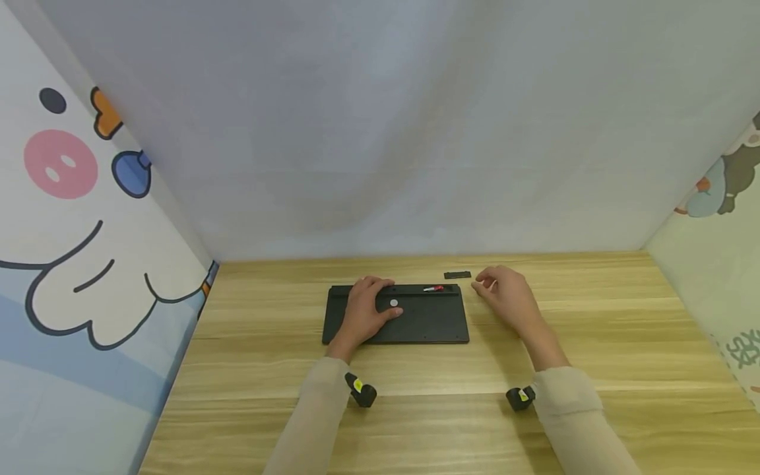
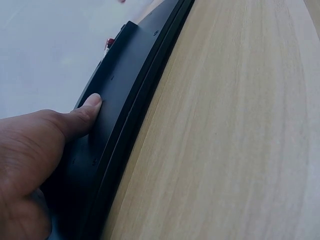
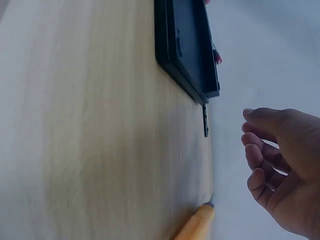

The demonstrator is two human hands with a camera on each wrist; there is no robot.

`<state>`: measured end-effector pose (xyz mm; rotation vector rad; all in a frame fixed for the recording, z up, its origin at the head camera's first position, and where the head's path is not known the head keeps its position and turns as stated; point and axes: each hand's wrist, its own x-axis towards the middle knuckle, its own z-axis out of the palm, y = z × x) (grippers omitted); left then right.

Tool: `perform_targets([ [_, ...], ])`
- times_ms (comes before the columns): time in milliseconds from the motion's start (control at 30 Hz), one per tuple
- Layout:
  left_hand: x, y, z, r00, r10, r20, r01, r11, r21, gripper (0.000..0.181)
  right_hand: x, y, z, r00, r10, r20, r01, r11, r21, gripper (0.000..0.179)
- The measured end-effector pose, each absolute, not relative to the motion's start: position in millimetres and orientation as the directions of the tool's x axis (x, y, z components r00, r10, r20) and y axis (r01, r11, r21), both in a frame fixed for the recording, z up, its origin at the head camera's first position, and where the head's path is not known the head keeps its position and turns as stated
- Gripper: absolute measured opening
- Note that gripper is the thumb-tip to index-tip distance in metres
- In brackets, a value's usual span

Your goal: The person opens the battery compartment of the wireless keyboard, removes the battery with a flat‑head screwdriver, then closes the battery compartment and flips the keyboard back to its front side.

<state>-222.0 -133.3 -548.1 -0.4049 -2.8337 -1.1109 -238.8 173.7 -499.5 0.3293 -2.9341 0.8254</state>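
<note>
A black keyboard (image 1: 424, 323) lies with its underside up on the table. My left hand (image 1: 365, 310) grips its left half, fingers over the far edge and thumb flat on the back, as the left wrist view shows the thumb (image 2: 85, 114). A red and silver battery (image 1: 433, 288) sits in the ridge along the far edge. Close to the thumb is a round white spot (image 1: 394, 303). Beyond the far right corner lies a small black battery cover (image 1: 457, 274). My right hand (image 1: 505, 290) hovers right of the keyboard, fingers loosely curled, nothing between them.
The wooden table (image 1: 237, 396) runs back to a pale grey curtain (image 1: 415, 132). A printed cartoon panel (image 1: 77, 264) stands at the left and another (image 1: 712, 264) at the right. An orange shape (image 3: 197, 222) shows low in the right wrist view.
</note>
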Motion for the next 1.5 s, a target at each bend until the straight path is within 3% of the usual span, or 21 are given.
perform_targets([
  [700,-223.9,-134.0,-550.0,-0.964,0.221,0.147,0.263,0.720,0.642,0.059,-249.7,123.1,-506.8,-0.935,-0.340,0.100,-0.348,0.825,-0.445,0.018],
  [1500,-223.2,-133.9,-548.7,-0.962,0.222,0.156,0.269,0.706,0.655,0.058,-246.4,125.4,-511.3,-0.909,-0.370,0.193,-0.417,0.812,-0.410,0.012],
])
